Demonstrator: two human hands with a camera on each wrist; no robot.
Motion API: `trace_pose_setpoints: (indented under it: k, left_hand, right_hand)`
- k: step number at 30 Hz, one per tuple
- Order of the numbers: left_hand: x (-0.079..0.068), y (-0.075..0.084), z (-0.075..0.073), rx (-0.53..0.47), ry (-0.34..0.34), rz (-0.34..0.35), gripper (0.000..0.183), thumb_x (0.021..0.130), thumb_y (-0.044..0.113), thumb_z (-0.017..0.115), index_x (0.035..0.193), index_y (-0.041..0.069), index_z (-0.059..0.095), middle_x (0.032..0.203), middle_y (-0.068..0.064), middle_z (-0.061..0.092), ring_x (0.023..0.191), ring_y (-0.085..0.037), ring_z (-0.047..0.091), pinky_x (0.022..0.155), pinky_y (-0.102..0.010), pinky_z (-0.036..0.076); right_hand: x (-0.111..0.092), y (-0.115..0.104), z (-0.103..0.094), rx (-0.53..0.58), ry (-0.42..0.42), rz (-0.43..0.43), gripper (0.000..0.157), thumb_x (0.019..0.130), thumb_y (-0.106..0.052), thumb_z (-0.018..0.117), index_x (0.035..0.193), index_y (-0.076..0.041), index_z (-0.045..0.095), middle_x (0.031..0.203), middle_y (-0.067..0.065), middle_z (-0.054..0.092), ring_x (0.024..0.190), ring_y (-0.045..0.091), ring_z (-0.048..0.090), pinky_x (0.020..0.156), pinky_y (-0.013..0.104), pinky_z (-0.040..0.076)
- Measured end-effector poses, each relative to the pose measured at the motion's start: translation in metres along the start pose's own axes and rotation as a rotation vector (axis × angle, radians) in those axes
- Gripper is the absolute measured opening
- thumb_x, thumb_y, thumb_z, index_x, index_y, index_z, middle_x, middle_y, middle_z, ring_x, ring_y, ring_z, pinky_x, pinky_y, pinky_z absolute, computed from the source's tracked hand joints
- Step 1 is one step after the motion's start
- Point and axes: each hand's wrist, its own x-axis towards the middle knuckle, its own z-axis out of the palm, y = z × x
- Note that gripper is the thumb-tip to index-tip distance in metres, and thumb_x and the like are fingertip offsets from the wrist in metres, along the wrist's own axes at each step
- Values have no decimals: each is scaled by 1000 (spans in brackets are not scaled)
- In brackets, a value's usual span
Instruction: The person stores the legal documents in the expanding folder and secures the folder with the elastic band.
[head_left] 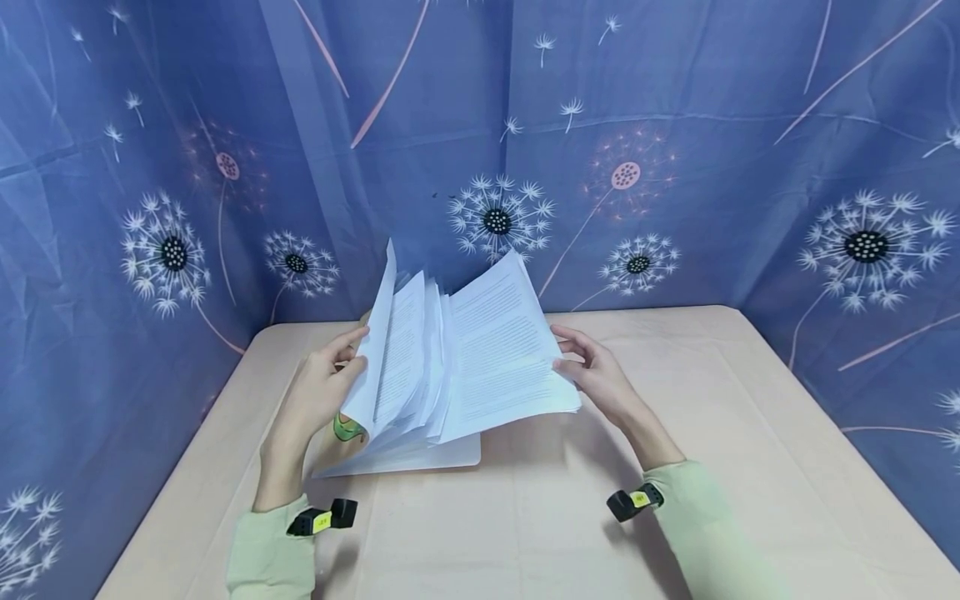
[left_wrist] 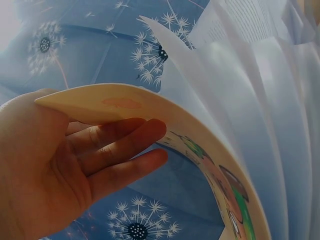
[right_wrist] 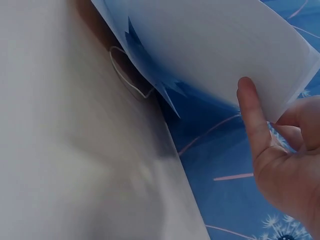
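An open softcover book (head_left: pixel 495 350) of printed pages stands fanned out over the table, its leaves spread between the two hands. On the left, my left hand (head_left: pixel 315 387) holds the bent front cover at its outer edge. The left wrist view shows the tan outside of this cover (left_wrist: pixel 120 102) with a coloured cartoon print, fingers against it and the thumb mostly hidden behind. My right hand (head_left: pixel 600 379) pinches the outer edge of a raised bunch of pages, the thumb (right_wrist: pixel 250 110) on one face. Beneath the pages, a white flat sheet or cover (head_left: pixel 427 457) lies low over the table.
A pale cloth-covered table (head_left: pixel 525 533) lies under the book. Blue curtains (head_left: pixel 420 108) with dandelion prints enclose the back and sides. In the right wrist view a thin white loop (right_wrist: pixel 122 72) shows beside the pages. Each wrist wears a black camera band (head_left: pixel 322 521).
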Motion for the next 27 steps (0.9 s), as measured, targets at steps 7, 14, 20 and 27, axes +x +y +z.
trace_pose_setpoints:
  k: [7, 14, 20, 27]
  left_hand:
    - [1, 0, 1, -26, 4, 7, 47, 100, 17, 47, 147, 12, 49, 104, -14, 61, 80, -23, 55, 63, -32, 42]
    - [2, 0, 1, -32, 0, 2, 48, 100, 17, 47, 148, 13, 49, 105, -14, 60, 81, -24, 55, 64, -32, 42]
    - [2, 0, 1, -28, 4, 0, 48, 100, 17, 47, 147, 13, 50, 106, -15, 62, 84, -25, 57, 68, -33, 43]
    - [2, -1, 1, -25, 4, -1, 48, 99, 16, 48, 147, 13, 50, 105, -14, 61, 84, -24, 56, 70, -33, 43]
  right_hand:
    - [6, 3, 7, -39, 23, -9, 59, 96, 0, 54, 152, -7, 38, 128, 28, 54, 78, 6, 66, 63, 21, 52]
    - [7, 4, 10, -57, 60, -22, 56, 96, 1, 54, 150, -8, 42, 127, 28, 55, 80, 5, 67, 66, 22, 54]
    - [6, 6, 14, -64, 45, -25, 55, 96, 1, 54, 150, -7, 42, 128, 29, 55, 83, 8, 68, 68, 24, 56]
    - [8, 4, 13, -61, 104, -21, 52, 97, -3, 55, 147, -9, 47, 128, 25, 56, 81, 8, 67, 64, 22, 52]
